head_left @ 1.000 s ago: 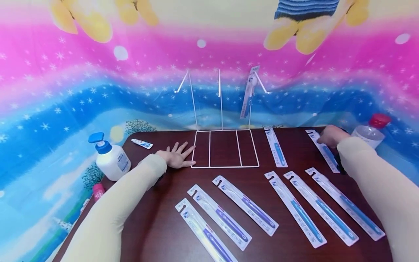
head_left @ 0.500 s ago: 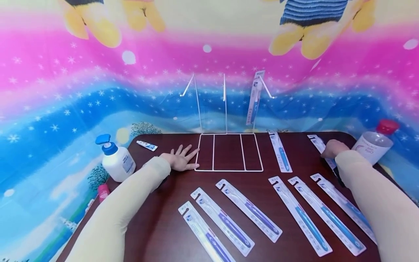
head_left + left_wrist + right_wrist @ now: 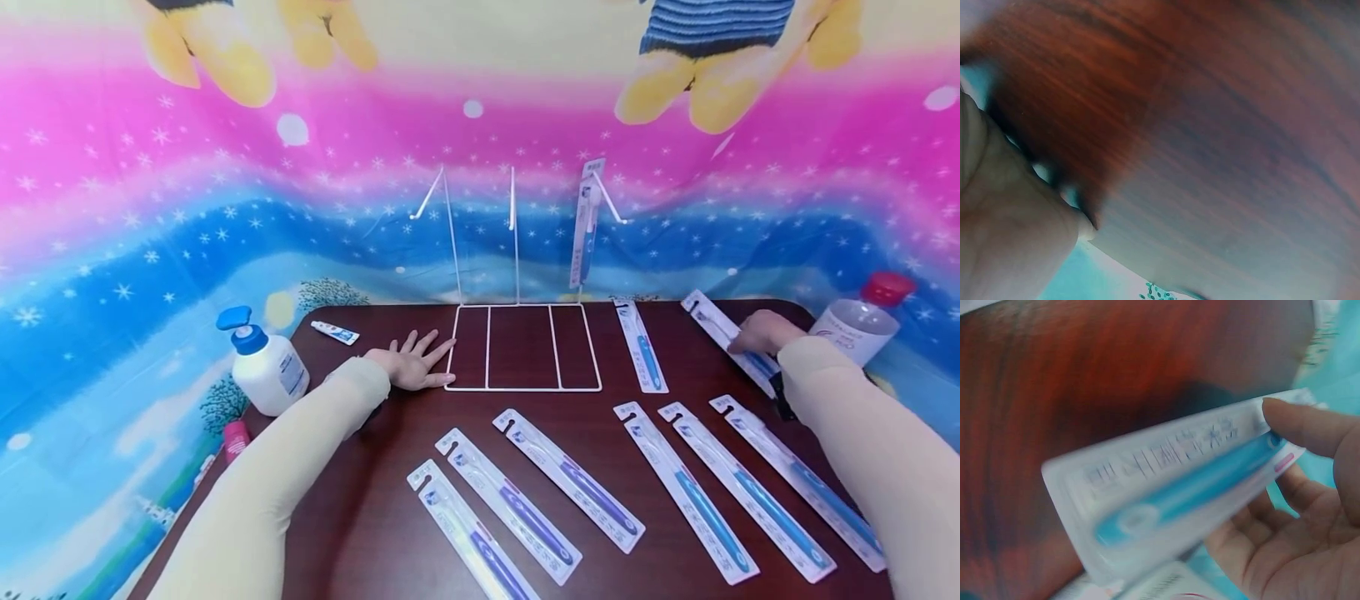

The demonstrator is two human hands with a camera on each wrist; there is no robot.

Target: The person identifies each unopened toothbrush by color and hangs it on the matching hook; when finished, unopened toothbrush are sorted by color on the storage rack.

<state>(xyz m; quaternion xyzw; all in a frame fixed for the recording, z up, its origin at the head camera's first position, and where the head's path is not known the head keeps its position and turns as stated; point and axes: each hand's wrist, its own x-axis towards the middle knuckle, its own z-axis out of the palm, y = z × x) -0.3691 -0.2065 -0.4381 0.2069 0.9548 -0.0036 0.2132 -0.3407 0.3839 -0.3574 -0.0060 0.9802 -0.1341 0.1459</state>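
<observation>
My right hand (image 3: pixel 763 333) pinches a packaged blue toothbrush (image 3: pixel 712 321) at the back right of the table. In the right wrist view the thumb lies on top of this blister pack (image 3: pixel 1179 494), the fingers under and beside it, and the pack is tilted above the wood. My left hand (image 3: pixel 412 363) rests palm down with spread fingers, thumb and fingertips at the left edge of a white wire rack (image 3: pixel 525 389). From the rack's right hook hangs another packaged toothbrush (image 3: pixel 585 233). The left wrist view shows part of the left hand (image 3: pixel 1016 219) against the table.
Three purple toothbrush packs (image 3: pixel 573 479) lie at the front middle, and three blue ones (image 3: pixel 690 492) at the front right. Another blue pack (image 3: pixel 642 346) lies right of the rack. A pump bottle (image 3: pixel 270 367), a toothpaste tube (image 3: pixel 334 332) and a red-lidded jar (image 3: pixel 858 325) stand or lie around.
The right hand has taken hold of the far-right toothbrush pack, whose top end has swung left. The left hand stays by the rack. The head view has shifted slightly.
</observation>
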